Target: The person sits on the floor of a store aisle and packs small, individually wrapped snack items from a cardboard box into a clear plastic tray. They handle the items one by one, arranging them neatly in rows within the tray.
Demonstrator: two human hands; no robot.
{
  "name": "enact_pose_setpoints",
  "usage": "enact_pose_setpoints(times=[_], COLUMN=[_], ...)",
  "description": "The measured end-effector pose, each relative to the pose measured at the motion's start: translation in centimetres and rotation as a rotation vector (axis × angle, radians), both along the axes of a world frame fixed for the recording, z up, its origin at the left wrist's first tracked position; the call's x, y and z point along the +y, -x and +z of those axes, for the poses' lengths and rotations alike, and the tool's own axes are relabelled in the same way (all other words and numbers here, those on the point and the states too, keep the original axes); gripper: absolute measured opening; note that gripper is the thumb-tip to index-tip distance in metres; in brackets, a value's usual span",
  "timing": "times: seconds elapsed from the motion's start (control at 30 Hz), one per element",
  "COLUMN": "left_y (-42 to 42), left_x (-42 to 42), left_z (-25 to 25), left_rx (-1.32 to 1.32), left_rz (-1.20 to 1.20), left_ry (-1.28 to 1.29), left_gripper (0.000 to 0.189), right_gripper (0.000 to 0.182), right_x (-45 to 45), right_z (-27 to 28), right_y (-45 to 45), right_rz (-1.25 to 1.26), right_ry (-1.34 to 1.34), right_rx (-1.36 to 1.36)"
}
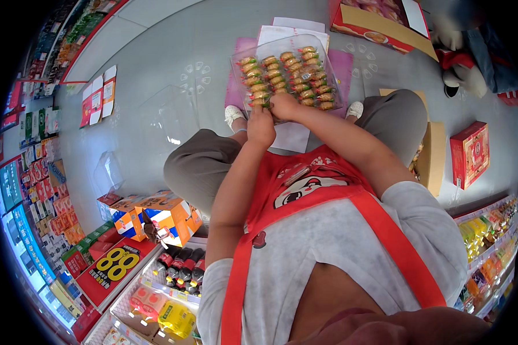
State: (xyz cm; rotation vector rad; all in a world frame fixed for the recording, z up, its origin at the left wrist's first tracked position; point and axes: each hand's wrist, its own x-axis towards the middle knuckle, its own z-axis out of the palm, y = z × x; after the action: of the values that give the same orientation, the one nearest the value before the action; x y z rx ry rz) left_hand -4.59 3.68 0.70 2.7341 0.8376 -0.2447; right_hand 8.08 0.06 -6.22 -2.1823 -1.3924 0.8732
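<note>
A clear plastic tray (336,92) stands on the floor between my feet, holding several rows of individually wrapped golden-brown snacks (276,79) with red and green wrapper ends. My left hand (261,126) is at the tray's near left part, its fingertips against the nearest snack of the left row. Close beside it, my right hand (284,106) reaches over the near ends of the middle rows with its fingers curled. What lies under those fingers is hidden.
Beneath the tray are a purple mat (346,71) and white paper sheets (294,137). Clear plastic covers (166,114) lie left. An open red carton (371,35) and another person's legs (479,60) are beyond, right. A cardboard box (434,159) and red gift box (470,154) stand right; drink shelves (172,297) flank me.
</note>
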Motion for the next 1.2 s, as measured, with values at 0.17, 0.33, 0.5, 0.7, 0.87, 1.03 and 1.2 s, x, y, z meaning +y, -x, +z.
enact_pose_setpoints(times=[0.17,0.33,0.5,0.7,0.87,1.03,1.2], left_y=[0.0,0.0,0.0,0.0,0.4,-0.2,-0.2], left_x=[-0.1,0.3,0.2,-1.2,-1.6,-1.3,-1.3], left_z=[-0.4,-1.0,-0.7,-0.5,-3.3,-3.0,-3.5], left_rx=[0.014,-0.017,0.009,-0.029,0.031,0.207,0.187], left_rz=[-0.015,-0.048,-0.097,-0.032,-0.012,-0.050,-0.022], left_ry=[-0.037,-0.137,-0.162,-0.272,-0.371,-0.299,-0.274], left_gripper=[0.024,0.026,0.030,0.033,0.039,0.042,0.042], right_gripper=[0.012,0.019,0.040,0.059,0.058,0.052,0.049], right_x=[-1.1,-1.6,-0.6,2.1,2.9,1.9,1.5], right_z=[-1.3,0.0,1.7,1.5,1.7,3.8,4.9], right_y=[-1.0,-1.7,-2.6,-1.2,-0.9,-1.0,-0.5], right_rz=[0.014,-0.028,-0.343,-0.162,-0.001,-0.060,0.098], right_ry=[-0.174,-0.187,0.128,0.180,0.170,0.122,-0.470], right_rx=[0.037,0.210,0.747,0.203,0.056,-0.027,-0.417])
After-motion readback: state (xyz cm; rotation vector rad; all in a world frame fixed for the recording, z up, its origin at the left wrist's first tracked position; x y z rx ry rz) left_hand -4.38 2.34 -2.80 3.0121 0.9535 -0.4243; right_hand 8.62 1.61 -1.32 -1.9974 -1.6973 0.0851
